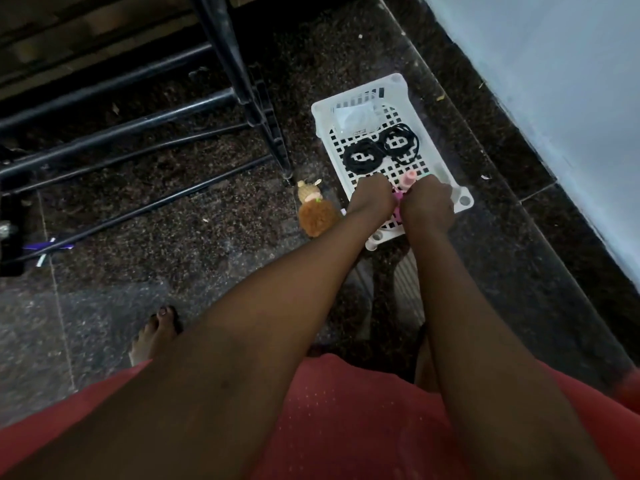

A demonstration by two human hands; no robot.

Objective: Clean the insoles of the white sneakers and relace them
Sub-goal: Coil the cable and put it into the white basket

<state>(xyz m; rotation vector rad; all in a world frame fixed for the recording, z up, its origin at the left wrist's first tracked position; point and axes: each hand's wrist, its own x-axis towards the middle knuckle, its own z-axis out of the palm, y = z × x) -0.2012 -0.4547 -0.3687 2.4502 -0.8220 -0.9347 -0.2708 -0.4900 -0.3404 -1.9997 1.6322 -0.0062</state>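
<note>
The left hand (372, 199) and right hand (429, 206) are reaching into the near end of a white basket (394, 79) on the floor, meeting over something pink (398, 211). Whether either is gripping it I cannot tell. Two black coiled laces (381, 147) are lying mid-basket, with a clear packet (355, 117) at its far end and a pink bottle (410, 177) just beyond the hands.

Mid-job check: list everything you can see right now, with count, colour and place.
basket: one, white, on the dark floor near the wall
cord coils: two, black, middle of the basket
clear packet: one, transparent, basket's far end
bottle: one, pink, in the basket between the hands
doll: one, orange-haired, on the floor left of the basket
rack: one, black, at left
foot: one, bare, lower left
left hand: basket's near end, grip hidden
right hand: beside it, grip hidden
</note>
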